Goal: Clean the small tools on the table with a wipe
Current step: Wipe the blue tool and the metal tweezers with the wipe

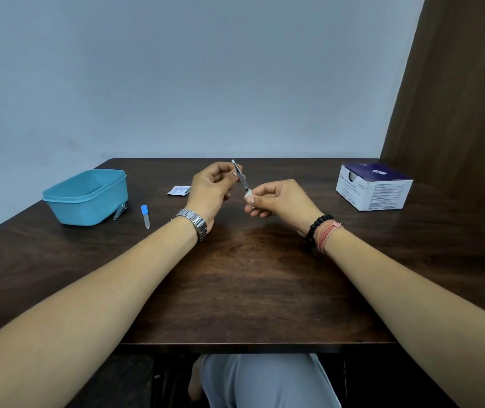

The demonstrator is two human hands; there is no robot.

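Above the middle of the dark wooden table [250, 275], my left hand [210, 188] pinches the upper end of thin metal tweezers [241, 175], which slant down to the right. My right hand [276, 198] holds a small white wipe [248, 196] folded around the tweezers' lower end. A nail file with a blue cap [145, 216] lies on the table to the left. A metal nail clipper [120, 212] rests against the turquoise tub.
A turquoise plastic tub [86, 197] stands at the left. A torn white wipe packet [178, 190] lies just behind my left hand. A purple and white box of alcohol swabs [374, 185] sits at the back right, near a brown curtain [456, 98].
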